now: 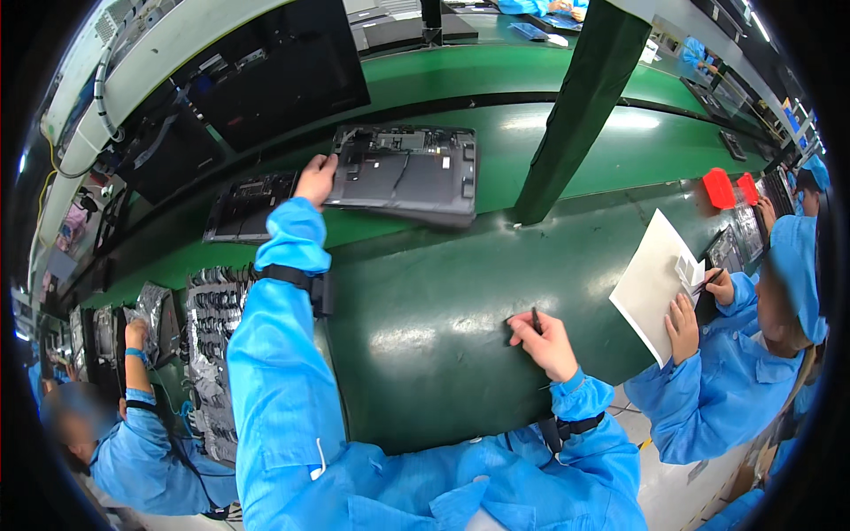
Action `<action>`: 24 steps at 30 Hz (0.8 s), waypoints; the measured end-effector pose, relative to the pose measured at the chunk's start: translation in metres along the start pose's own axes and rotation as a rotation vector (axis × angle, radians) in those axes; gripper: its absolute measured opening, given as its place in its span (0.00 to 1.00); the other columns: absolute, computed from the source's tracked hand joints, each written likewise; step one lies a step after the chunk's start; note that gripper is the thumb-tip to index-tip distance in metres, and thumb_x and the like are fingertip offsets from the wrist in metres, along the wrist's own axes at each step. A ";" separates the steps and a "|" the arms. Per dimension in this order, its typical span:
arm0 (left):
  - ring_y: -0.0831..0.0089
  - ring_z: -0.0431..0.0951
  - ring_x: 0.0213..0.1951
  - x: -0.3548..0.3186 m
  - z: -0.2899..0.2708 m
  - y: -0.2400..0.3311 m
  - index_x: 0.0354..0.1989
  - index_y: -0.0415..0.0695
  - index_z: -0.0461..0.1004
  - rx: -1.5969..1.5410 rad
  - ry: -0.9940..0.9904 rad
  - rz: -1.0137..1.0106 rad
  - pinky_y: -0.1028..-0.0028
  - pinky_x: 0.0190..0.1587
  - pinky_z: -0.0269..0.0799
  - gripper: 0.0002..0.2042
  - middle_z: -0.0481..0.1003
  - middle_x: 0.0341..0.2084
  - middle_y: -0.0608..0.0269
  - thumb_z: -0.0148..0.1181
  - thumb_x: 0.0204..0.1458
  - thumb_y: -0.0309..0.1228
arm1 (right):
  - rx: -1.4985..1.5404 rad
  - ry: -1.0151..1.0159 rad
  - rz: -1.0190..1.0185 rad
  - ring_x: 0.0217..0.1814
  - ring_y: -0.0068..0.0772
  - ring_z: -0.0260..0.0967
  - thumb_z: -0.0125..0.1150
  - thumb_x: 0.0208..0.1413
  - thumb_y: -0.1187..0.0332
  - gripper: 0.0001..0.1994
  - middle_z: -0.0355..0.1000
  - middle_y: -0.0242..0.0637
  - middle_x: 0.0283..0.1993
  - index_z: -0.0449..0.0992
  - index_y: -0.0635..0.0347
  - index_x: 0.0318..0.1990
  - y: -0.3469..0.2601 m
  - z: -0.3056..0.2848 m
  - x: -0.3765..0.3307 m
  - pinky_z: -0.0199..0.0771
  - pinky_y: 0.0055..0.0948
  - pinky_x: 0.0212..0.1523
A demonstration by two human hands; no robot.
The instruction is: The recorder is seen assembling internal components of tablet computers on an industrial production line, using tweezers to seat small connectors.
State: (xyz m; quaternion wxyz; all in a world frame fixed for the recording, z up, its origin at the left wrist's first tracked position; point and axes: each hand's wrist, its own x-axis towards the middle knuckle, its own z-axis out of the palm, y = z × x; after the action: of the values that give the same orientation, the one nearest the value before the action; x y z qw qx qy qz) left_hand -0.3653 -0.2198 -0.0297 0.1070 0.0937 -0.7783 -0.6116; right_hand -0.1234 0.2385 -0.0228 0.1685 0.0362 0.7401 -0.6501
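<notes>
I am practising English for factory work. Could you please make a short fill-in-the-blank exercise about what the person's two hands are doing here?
1. The left hand grips the edge of an opened grey ____ chassis.
2. The right hand holds a thin dark ____.
3. Both hands are over a ____ coloured conveyor belt.
4. The person's sleeves are ____.

Missing words: tablet; tool; green; blue

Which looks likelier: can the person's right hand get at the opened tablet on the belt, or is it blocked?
Probably yes: the green bench between the right hand and the tablet lies bare, though that hand holds a dark pen-like tool.
</notes>
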 end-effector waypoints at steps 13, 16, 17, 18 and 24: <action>0.67 0.77 0.33 -0.146 0.013 0.051 0.34 0.41 0.78 0.828 -0.268 0.754 0.71 0.39 0.71 0.08 0.76 0.30 0.55 0.65 0.51 0.32 | 0.133 -0.076 -0.021 0.30 0.18 0.66 0.51 0.67 0.64 0.13 0.73 0.31 0.32 0.76 0.67 0.44 -0.006 0.002 -0.019 0.68 0.20 0.34; 0.56 0.77 0.29 -0.190 0.047 0.088 0.30 0.41 0.79 0.518 -0.301 0.418 0.62 0.35 0.74 0.08 0.76 0.27 0.54 0.65 0.48 0.33 | 0.105 -0.065 -0.029 0.32 0.18 0.67 0.51 0.67 0.65 0.13 0.73 0.32 0.33 0.75 0.67 0.44 0.004 0.005 -0.024 0.69 0.20 0.35; 0.58 0.77 0.28 -0.215 0.054 0.096 0.30 0.41 0.79 0.515 -0.336 0.432 0.64 0.34 0.74 0.07 0.76 0.26 0.56 0.65 0.48 0.31 | 0.101 -0.064 -0.043 0.32 0.18 0.67 0.51 0.67 0.65 0.13 0.73 0.32 0.33 0.75 0.67 0.44 0.007 0.005 -0.024 0.69 0.20 0.35; 0.60 0.78 0.28 -0.239 0.063 0.099 0.29 0.41 0.80 0.507 -0.377 0.451 0.67 0.33 0.74 0.05 0.76 0.25 0.57 0.65 0.49 0.30 | 0.096 -0.053 -0.059 0.32 0.18 0.67 0.52 0.67 0.65 0.13 0.73 0.32 0.33 0.75 0.67 0.44 0.010 0.006 -0.024 0.69 0.21 0.36; 0.60 0.77 0.30 -0.349 0.099 0.090 0.28 0.44 0.79 0.630 -0.401 0.397 0.64 0.33 0.74 0.05 0.76 0.25 0.61 0.66 0.46 0.31 | 0.098 -0.037 -0.066 0.33 0.19 0.67 0.52 0.66 0.65 0.12 0.73 0.32 0.33 0.75 0.68 0.44 0.010 0.007 -0.027 0.70 0.21 0.38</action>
State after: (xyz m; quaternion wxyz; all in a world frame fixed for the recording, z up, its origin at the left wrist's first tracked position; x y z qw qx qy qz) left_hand -0.0596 -0.0094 0.0169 0.0355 -0.1506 -0.9355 -0.3176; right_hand -0.0938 0.2374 -0.0255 0.1589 0.0079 0.7049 -0.6912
